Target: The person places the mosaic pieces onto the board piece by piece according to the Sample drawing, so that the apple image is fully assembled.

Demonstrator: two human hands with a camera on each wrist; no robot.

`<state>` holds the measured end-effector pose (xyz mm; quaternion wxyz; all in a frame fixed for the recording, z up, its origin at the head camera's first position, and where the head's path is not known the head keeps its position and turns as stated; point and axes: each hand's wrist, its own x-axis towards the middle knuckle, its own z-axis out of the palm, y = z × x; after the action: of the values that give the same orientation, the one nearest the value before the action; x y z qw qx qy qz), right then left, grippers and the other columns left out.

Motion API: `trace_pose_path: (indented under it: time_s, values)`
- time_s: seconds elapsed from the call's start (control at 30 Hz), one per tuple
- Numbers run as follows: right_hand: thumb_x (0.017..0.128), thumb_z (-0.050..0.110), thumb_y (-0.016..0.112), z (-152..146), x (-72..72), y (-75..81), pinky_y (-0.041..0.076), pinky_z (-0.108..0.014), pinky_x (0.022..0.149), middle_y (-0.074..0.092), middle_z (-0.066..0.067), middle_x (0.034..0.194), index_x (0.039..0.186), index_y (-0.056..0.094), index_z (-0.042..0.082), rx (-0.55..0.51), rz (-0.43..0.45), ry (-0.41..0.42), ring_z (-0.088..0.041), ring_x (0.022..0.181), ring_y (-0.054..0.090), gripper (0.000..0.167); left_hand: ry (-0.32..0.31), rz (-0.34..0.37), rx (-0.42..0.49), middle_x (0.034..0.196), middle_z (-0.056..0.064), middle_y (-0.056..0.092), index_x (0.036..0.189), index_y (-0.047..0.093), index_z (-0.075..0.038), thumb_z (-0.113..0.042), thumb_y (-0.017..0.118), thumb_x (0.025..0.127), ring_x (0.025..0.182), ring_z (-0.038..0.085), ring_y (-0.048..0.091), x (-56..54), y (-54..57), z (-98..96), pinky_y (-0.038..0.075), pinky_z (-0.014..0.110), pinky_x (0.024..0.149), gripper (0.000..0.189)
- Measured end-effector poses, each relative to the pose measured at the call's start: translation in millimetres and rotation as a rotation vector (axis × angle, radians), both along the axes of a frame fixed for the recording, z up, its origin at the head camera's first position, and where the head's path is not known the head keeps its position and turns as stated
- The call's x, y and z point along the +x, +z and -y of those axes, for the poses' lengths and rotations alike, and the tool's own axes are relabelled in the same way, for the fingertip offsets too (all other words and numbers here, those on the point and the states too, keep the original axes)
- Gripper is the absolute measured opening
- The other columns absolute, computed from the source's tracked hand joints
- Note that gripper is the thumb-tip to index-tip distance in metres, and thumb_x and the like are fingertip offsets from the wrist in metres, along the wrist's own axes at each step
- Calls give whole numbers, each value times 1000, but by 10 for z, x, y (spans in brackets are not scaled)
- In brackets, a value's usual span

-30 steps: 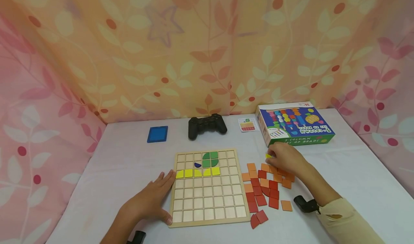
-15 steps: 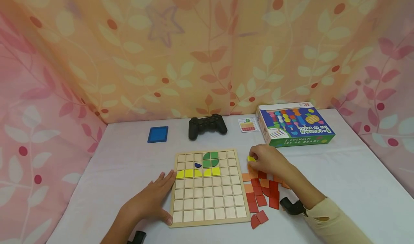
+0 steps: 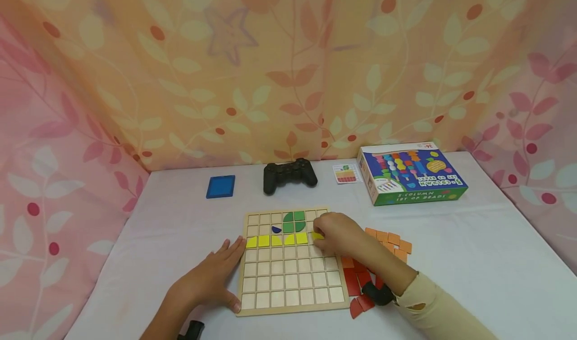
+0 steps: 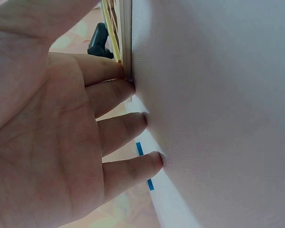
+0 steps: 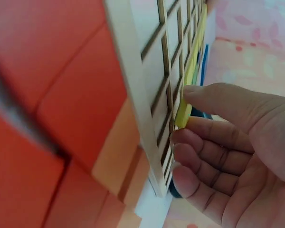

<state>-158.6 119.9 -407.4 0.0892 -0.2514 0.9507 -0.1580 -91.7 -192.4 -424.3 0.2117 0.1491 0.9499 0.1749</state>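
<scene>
A wooden grid board (image 3: 290,282) lies on the white cloth, with green tiles (image 3: 294,222) near its far edge and a row of yellow tiles (image 3: 263,241) in its third row. A small dark blue piece (image 3: 276,229) sits above that row. My right hand (image 3: 340,235) pinches a yellow tile (image 5: 183,114) between thumb and index finger, over the third row near the board's right side. Flat against the board's left edge, my left hand (image 3: 207,280) rests with straight fingers, its fingertips (image 4: 154,161) on the cloth and its thumb by the near left corner.
Orange tiles (image 3: 394,240) and red tiles (image 3: 351,285) lie right of the board, partly hidden by my right arm. Along the back stand a blue square case (image 3: 220,187), a black game controller (image 3: 290,176), a pattern card (image 3: 346,174) and a bead-set box (image 3: 412,172).
My right hand has carried the yellow tile leftward from above the orange tiles to the right side of the board. The left hand stays in place at the board's edge.
</scene>
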Motion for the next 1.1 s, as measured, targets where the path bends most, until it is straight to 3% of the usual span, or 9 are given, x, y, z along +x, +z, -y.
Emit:
trace_pose_path:
  time_s: [0.27, 0.6, 0.83, 0.93, 1.1]
  values:
    - [84, 19, 83, 100, -1, -50, 43, -28, 60, 54, 6, 66, 77, 69, 14, -2, 15, -46, -14, 64, 50, 17, -2, 9, 3, 165, 6, 20, 159, 28, -10, -50, 97, 45, 152, 34, 11, -1, 26, -11, 19, 61, 116, 139]
    - [84, 17, 83, 142, -3, -78, 45, -29, 63, 55, 6, 67, 78, 70, 13, -58, 7, -45, -14, 65, 51, 15, 4, 6, 12, 165, 7, 21, 159, 28, -9, -47, 98, 45, 152, 34, 11, 7, 29, -7, 19, 62, 116, 139]
    - [85, 17, 82, 185, -23, -134, 48, -29, 68, 62, 7, 79, 98, 76, 10, -120, -20, 52, -13, 71, 52, 16, 8, 6, 3, 165, 7, 21, 159, 28, -9, -47, 98, 45, 152, 34, 11, 4, 28, -2, 19, 62, 115, 139]
    - [85, 15, 81, 204, -33, -156, 48, -29, 67, 62, 6, 79, 94, 76, 10, -129, -45, 82, -13, 71, 52, 12, 5, 7, 2, 165, 7, 21, 159, 28, -10, -48, 98, 45, 152, 34, 11, 10, 33, -7, 19, 62, 115, 139]
    - [83, 15, 83, 215, -29, -157, 50, -31, 68, 61, 6, 76, 86, 73, 10, -126, -62, 57, -13, 69, 52, 11, 4, 3, 10, 165, 7, 21, 159, 29, -9, -49, 98, 44, 151, 35, 12, 14, 49, -10, 19, 62, 115, 139]
